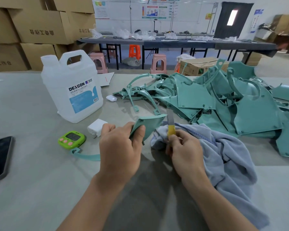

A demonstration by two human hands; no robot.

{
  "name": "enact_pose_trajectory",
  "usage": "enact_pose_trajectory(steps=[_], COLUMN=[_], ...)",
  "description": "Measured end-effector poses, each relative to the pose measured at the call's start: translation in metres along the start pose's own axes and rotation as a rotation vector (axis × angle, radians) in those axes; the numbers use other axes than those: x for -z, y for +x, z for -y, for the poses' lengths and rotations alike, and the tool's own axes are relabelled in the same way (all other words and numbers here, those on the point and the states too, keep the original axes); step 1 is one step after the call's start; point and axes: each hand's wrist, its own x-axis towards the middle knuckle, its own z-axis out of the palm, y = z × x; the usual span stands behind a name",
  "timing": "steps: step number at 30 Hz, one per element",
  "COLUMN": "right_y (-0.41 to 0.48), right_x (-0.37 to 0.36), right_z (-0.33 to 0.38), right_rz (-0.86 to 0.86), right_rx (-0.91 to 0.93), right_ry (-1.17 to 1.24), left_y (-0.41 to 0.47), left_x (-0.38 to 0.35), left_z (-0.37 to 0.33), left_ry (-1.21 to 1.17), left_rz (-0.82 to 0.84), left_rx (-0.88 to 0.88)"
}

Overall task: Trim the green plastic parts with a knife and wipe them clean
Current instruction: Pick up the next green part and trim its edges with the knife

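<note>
The left hand [120, 152] grips a green plastic part [148, 125], thumb on its near face and fingers curled behind it, with the part's flat corner rising past the fingertips. The right hand [183, 152] pinches a yellow-handled knife [171, 125], whose grey blade stands upright above the fingers, just beside the part's right edge. A blue-grey cloth [223, 155] lies crumpled under and to the right of the right fingers. Beyond both sets of fingertips is a heap of green parts [223, 100]. Left of the left fingers are a white charger [97, 126], a green timer [71, 139], a loose green strip [85, 155] and, farther off, a clear DEXCON jug [73, 90], all on the grey table [32, 180].
</note>
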Motion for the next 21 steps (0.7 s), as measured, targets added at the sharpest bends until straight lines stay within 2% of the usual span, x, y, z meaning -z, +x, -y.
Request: enact_pose_trajectory(steps=[2, 4, 5, 7, 9, 12, 15, 18, 21], right_y=[-0.011, -0.022, -0.020, -0.008, -0.006, -0.024, -0.036, -0.033, -0.027], right_x=[-0.003, -0.008, -0.008, -0.003, 0.006, 0.006, -0.002, -0.005, -0.001], right_z=[0.006, 0.009, 0.008, 0.003, 0.003, 0.015, 0.020, 0.019, 0.014], right_rz=[0.090, 0.188, 0.177, 0.048, -0.019, 0.125, 0.221, 0.219, 0.128], right_rx=[0.146, 0.202, 0.172, 0.074, 0.071, 0.270, 0.379, 0.306, 0.183], right_ry=[0.146, 0.131, 0.084, -0.047, -0.044, 0.114, 0.058, 0.062, 0.181], left_y=[-0.001, -0.003, -0.003, -0.003, -0.002, -0.002, -0.002, -0.001, -0.001], left_x=[-0.002, -0.003, -0.004, -0.003, -0.002, -0.004, -0.004, -0.003, -0.004], left_z=[0.000, 0.000, 0.000, 0.000, 0.000, 0.000, -0.002, -0.001, 0.000], left_ry=[-0.002, -0.005, -0.003, -0.004, 0.002, 0.016, 0.032, 0.011, 0.026], left_rz=[0.007, 0.024, 0.030, 0.029, 0.026, 0.051, 0.068, 0.058, 0.038], left_rx=[-0.015, -0.027, -0.027, -0.020, -0.015, -0.003, -0.009, -0.024, -0.031])
